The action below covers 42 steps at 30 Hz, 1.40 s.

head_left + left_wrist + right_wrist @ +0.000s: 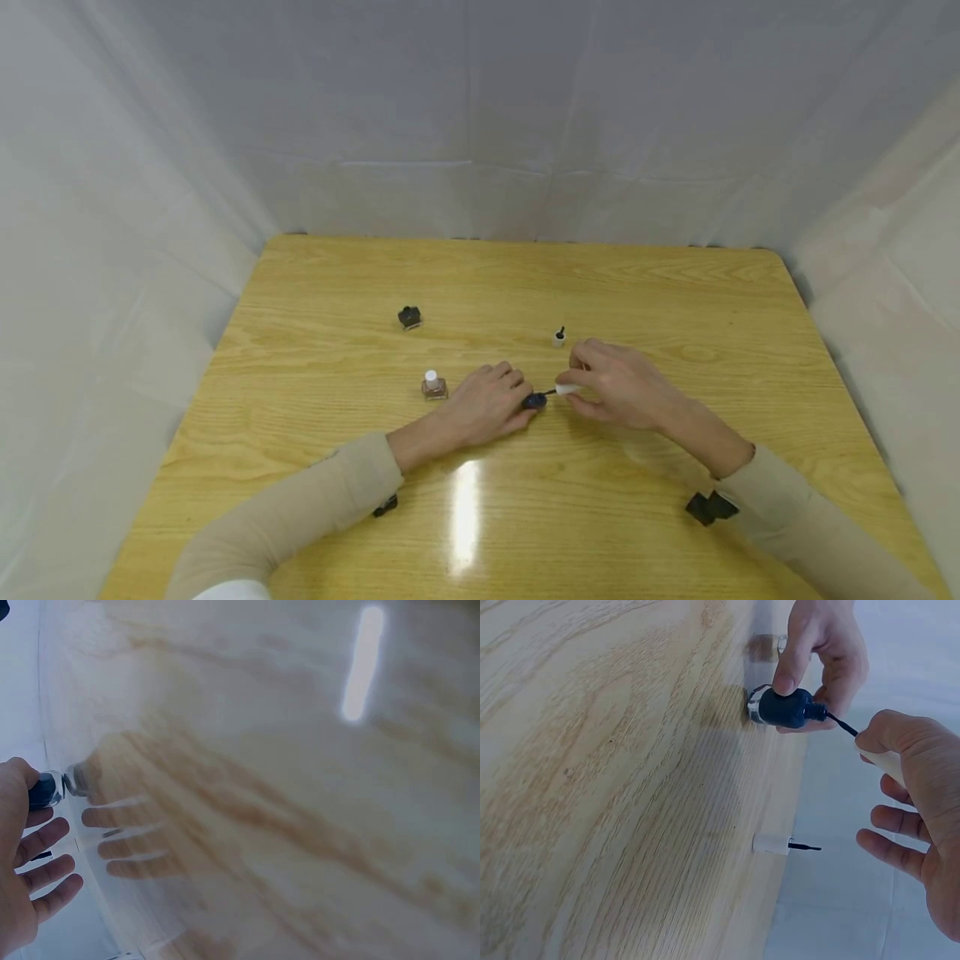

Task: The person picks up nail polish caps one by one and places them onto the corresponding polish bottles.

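My left hand (487,404) pinches a dark blue nail polish bottle (781,707) between thumb and fingers; its glass base is at or just over the table. In the left wrist view the other fingers spread away from the bottle (45,790). Across from it, my right hand (626,385) pinches a white nail polish cap (885,765) with thumb and index finger. The cap's dark brush (842,724) points at the bottle's open neck, its tip at the mouth. Whether the tip is inside I cannot tell. The right hand's other fingers are loosely bent.
Beyond the hands, a second white cap (559,338) stands on the table with its brush upward. A dark bottle without a cap (409,317) stands far left. Beside the left hand is a pinkish bottle with a white cap (434,387). Pale curtains (480,125) surround the wooden table (637,292).
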Each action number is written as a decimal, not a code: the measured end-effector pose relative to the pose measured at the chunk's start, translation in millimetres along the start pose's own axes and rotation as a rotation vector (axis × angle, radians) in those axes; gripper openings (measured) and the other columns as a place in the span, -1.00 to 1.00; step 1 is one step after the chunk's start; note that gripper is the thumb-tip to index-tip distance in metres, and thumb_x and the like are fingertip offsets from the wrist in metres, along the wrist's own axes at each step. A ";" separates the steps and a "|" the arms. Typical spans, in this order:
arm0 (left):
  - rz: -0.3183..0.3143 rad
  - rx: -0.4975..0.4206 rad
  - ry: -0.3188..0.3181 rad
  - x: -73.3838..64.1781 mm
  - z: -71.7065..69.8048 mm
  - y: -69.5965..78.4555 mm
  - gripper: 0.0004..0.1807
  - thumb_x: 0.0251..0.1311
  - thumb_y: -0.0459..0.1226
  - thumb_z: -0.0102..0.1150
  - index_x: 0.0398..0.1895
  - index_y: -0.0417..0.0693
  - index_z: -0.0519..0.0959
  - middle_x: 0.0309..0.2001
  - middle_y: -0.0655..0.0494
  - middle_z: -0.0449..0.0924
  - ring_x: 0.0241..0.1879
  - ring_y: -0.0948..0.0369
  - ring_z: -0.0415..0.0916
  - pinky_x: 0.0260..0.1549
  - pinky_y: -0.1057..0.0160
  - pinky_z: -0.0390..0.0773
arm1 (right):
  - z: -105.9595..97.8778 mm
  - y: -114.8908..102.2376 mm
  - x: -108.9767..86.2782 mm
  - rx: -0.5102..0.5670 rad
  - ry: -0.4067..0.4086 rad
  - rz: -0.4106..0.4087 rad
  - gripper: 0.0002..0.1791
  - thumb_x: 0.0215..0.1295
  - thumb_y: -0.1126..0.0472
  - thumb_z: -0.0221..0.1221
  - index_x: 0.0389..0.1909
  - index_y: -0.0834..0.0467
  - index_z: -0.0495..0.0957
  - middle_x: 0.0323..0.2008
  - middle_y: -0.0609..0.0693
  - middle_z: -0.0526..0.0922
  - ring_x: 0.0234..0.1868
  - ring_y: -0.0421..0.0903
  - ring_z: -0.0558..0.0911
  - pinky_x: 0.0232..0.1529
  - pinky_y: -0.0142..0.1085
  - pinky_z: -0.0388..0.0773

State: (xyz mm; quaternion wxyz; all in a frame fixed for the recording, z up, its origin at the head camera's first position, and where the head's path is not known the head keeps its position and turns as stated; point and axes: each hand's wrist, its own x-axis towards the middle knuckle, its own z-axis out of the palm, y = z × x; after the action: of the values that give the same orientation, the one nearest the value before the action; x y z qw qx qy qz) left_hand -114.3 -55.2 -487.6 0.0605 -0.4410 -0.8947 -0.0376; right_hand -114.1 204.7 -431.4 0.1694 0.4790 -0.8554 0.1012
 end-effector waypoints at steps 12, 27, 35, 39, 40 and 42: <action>0.001 -0.007 0.002 0.0 0.7 0.5 -0.61 0.54 0.09 0.06 0.00 0.04 0.69 -0.03 0.09 0.77 -0.03 0.17 0.66 -0.07 0.26 0.71 | 0.5 -1.6 3.0 -0.001 -0.023 -0.001 -0.82 0.14 0.11 0.54 -0.25 -0.02 0.78 -0.31 -0.09 0.56 -0.39 -0.23 0.46 -0.48 -0.44 0.44; 0.002 -0.003 -0.002 0.9 1.4 1.1 -0.62 0.51 0.09 0.10 -0.02 0.03 0.69 -0.04 0.08 0.77 -0.04 0.16 0.66 -0.08 0.26 0.72 | 3.8 -4.2 3.9 -0.014 -0.052 -0.004 -0.82 0.16 0.12 0.52 -0.22 -0.05 0.78 -0.31 -0.11 0.54 -0.40 -0.24 0.44 -0.51 -0.47 0.37; 0.008 0.008 -0.009 1.1 1.7 1.9 -0.61 0.53 0.10 0.07 -0.02 0.03 0.68 -0.04 0.09 0.76 -0.04 0.16 0.65 -0.07 0.25 0.72 | 5.4 -4.4 4.2 -0.011 -0.071 0.004 -0.83 0.19 0.10 0.50 -0.21 -0.05 0.77 -0.31 -0.10 0.54 -0.41 -0.24 0.43 -0.51 -0.48 0.35; 0.002 0.012 -0.020 1.0 0.9 2.5 -0.61 0.53 0.10 0.07 -0.02 0.03 0.68 -0.04 0.10 0.76 -0.03 0.17 0.65 -0.06 0.25 0.71 | 5.2 -4.7 5.7 -0.011 -0.082 0.002 -0.83 0.18 0.11 0.50 -0.21 -0.04 0.77 -0.32 -0.10 0.53 -0.41 -0.24 0.42 -0.51 -0.49 0.36; 0.000 0.012 -0.023 1.0 0.5 2.7 -0.61 0.53 0.10 0.07 -0.01 0.04 0.68 -0.03 0.10 0.76 -0.02 0.17 0.65 -0.05 0.25 0.71 | 4.6 -5.1 6.2 -0.014 -0.086 0.000 -0.83 0.17 0.11 0.50 -0.21 -0.04 0.77 -0.31 -0.10 0.53 -0.41 -0.24 0.43 -0.51 -0.49 0.37; -0.002 0.011 -0.029 1.1 -0.3 3.0 -0.61 0.53 0.10 0.06 -0.01 0.04 0.68 -0.03 0.10 0.76 -0.02 0.17 0.65 -0.05 0.26 0.71 | 3.0 -6.1 7.5 -0.018 -0.097 -0.002 -0.82 0.17 0.10 0.50 -0.21 -0.04 0.78 -0.31 -0.10 0.54 -0.40 -0.24 0.44 -0.50 -0.49 0.39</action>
State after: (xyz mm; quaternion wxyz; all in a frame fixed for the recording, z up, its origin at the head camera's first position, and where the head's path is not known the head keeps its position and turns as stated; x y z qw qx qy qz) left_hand -112.5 -52.6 -487.1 0.0497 -0.4401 -0.8962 -0.0265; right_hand -113.1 194.7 -431.2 0.1320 0.4825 -0.8630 0.0699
